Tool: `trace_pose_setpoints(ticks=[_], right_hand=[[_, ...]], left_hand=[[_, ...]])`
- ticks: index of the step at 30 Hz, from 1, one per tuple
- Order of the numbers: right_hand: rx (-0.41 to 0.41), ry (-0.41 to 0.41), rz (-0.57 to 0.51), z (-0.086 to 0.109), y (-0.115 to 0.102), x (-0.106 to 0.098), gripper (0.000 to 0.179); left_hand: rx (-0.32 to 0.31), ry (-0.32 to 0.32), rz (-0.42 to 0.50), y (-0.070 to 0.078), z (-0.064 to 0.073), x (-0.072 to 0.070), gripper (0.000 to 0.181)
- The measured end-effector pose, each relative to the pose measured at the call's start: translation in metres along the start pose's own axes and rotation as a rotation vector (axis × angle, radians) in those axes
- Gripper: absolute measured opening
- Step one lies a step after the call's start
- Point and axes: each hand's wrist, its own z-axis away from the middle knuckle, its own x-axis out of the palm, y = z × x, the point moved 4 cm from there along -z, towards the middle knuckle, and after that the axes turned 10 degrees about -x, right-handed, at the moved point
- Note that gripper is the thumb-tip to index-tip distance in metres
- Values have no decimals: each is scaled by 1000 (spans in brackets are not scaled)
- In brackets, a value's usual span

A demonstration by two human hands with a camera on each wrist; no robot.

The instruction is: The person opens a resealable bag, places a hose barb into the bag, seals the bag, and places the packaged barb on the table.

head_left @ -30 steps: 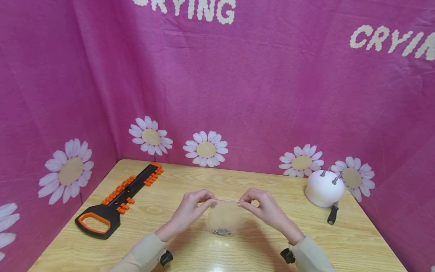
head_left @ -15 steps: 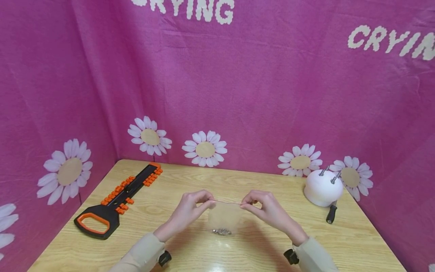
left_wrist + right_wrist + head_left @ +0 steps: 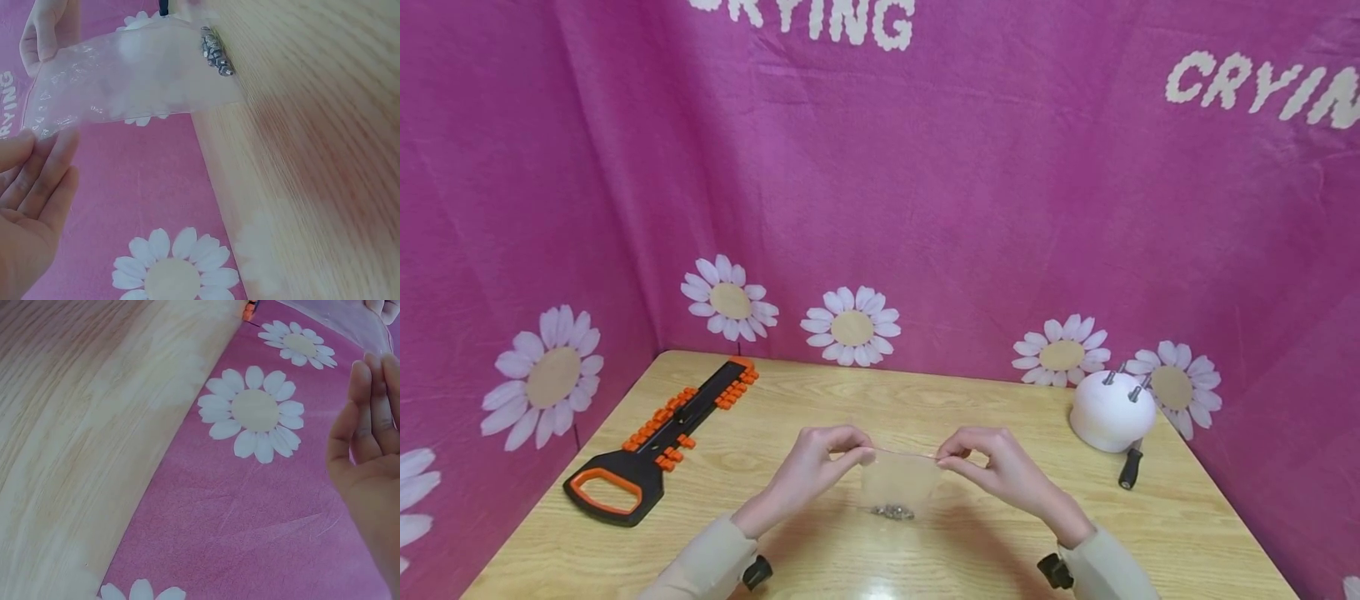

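A clear plastic bag (image 3: 898, 479) hangs upright between my two hands over the middle of the table. Small metal parts, several of them, lie heaped along its bottom (image 3: 217, 53); they look like nuts or short screws, too small to tell which. My left hand (image 3: 820, 462) pinches the bag's upper left corner between thumb and fingers. At the upper right corner my right hand (image 3: 1000, 467) pinches the same top edge, which is stretched taut. In the right wrist view only a strip of the bag (image 3: 344, 319) shows, above my fingers.
A black and orange rack-like tool (image 3: 655, 446) with a loop handle lies at the table's left. On the right stands a white rounded object (image 3: 1112, 412) with metal bolts sticking up, a black handle (image 3: 1130, 469) beside it. Pink cloth (image 3: 880, 167) walls the table's back and sides.
Both hands have come down slightly. My right hand has shifted a little to the right, and the bag's top edge is spread wider and straighter.
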Motion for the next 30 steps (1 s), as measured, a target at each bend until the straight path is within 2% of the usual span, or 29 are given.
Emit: trace_pose_setpoints(ticks=[8, 14, 18, 24, 27, 30], right_hand=[[51, -51, -45, 1, 0, 0, 16], [30, -79, -95, -2, -1, 4, 17], [48, -113, -186, -5, -1, 12, 17], [178, -152, -351, -8, -1, 31, 12], [253, -162, -438, -10, 0, 39, 12], [335, -165, -482, -14, 4, 47, 15]], left_hand=[[-28, -74, 31, 1, 4, -3, 12], [-110, -148, 91, -4, 5, -7, 12], [-166, -200, 127, -9, 6, -13, 14], [-239, -259, 181, -23, 10, -22, 14], [-287, -263, 175, -28, 12, -27, 14], [-335, -268, 164, -32, 13, -33, 15]])
